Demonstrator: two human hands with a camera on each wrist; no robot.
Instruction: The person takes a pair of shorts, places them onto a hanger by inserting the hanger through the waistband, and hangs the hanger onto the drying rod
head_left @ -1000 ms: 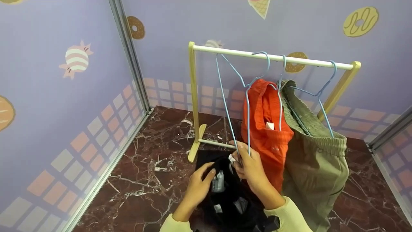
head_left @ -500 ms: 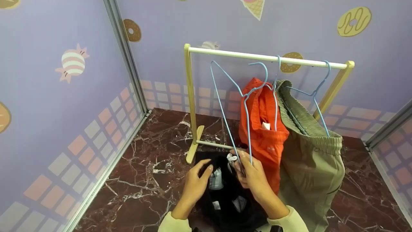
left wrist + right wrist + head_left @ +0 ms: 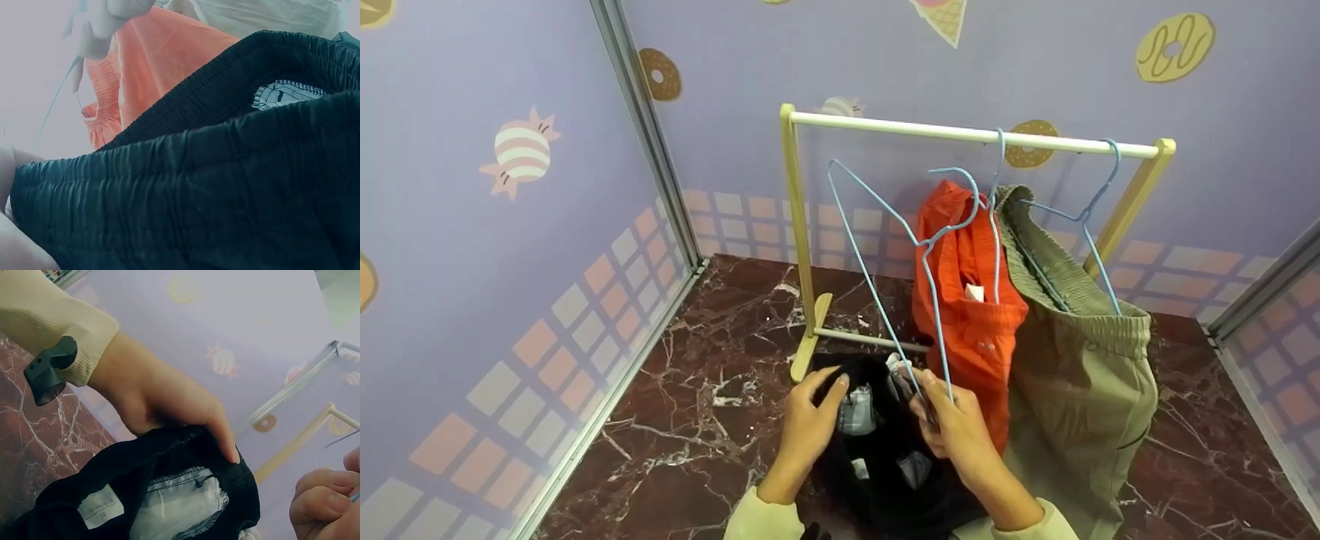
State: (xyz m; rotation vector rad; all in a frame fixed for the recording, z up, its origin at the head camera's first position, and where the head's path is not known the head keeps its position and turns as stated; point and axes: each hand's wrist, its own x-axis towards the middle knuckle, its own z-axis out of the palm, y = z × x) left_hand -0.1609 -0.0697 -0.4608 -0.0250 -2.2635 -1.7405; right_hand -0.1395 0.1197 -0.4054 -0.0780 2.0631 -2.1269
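Note:
Black pants [image 3: 877, 502] with an elastic waistband lie below the rack, waist opening upward. White pocket lining [image 3: 180, 506] and a label [image 3: 101, 506] show inside. My left hand [image 3: 808, 420] pinches the waistband's left side between thumb and fingers, as the right wrist view shows closely. A light blue wire hanger [image 3: 928, 247] tilts above the pants, its hook up and free of the rail. My right hand [image 3: 964, 431] grips this hanger near its lower end, beside the waist opening. The lowest part of the hanger is hidden by that hand.
A small clothes rack [image 3: 900, 129] stands against the wall. Orange pants [image 3: 979, 341] and olive pants [image 3: 1084, 382] hang from it on blue hangers, just right of my right hand. Dark red marbled floor [image 3: 682, 420] spreads out to the left.
The hanger in my right hand has come down, its hook dropping from rail height to below the rail. My left hand keeps its pinch on the waistband. The head view has shifted slightly.

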